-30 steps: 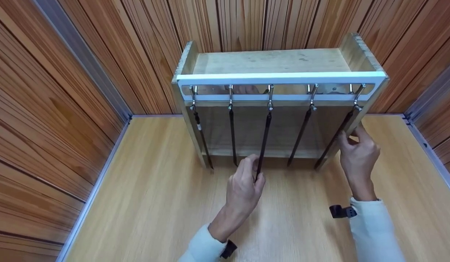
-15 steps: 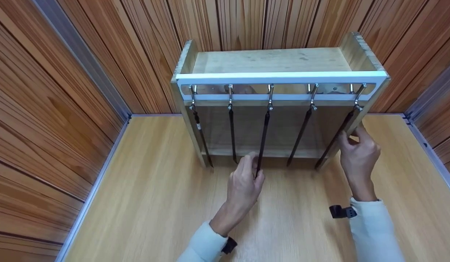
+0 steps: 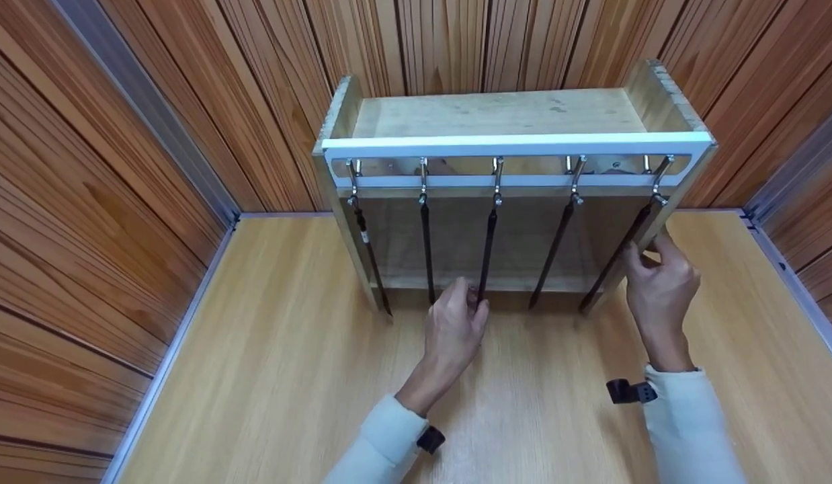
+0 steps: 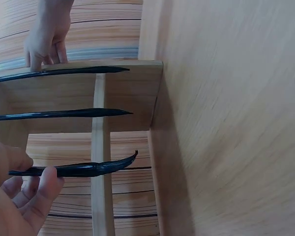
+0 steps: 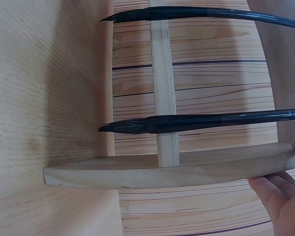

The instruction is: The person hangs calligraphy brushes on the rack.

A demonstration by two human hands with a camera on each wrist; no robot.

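Several dark calligraphy brushes hang tips-down from metal hooks (image 3: 498, 180) on a white rail (image 3: 523, 142) along a wooden rack's front. My left hand (image 3: 453, 326) pinches the middle brush (image 3: 488, 249) low down, between thumb and fingers. In the left wrist view, that brush's bristle tip (image 4: 119, 163) curves to one side beyond the fingers. My right hand (image 3: 663, 296) grips the rack's right side board (image 5: 201, 172), with its fingertips partly hidden behind the wood. Nearest to it hangs the rightmost brush (image 5: 211, 119), untouched and with a pointed tip.
The wooden rack (image 3: 496, 111) stands upright on a light wood table (image 3: 268, 376) near the panelled back wall (image 3: 443, 40). A crossbar (image 4: 101, 147) runs low behind the brushes. Another panelled wall (image 3: 73, 202) with a metal corner strip rises on the left.
My left hand has moved slightly up and toward the rack, so less of the middle brush shows below its grip. The right hand keeps its hold on the side board.
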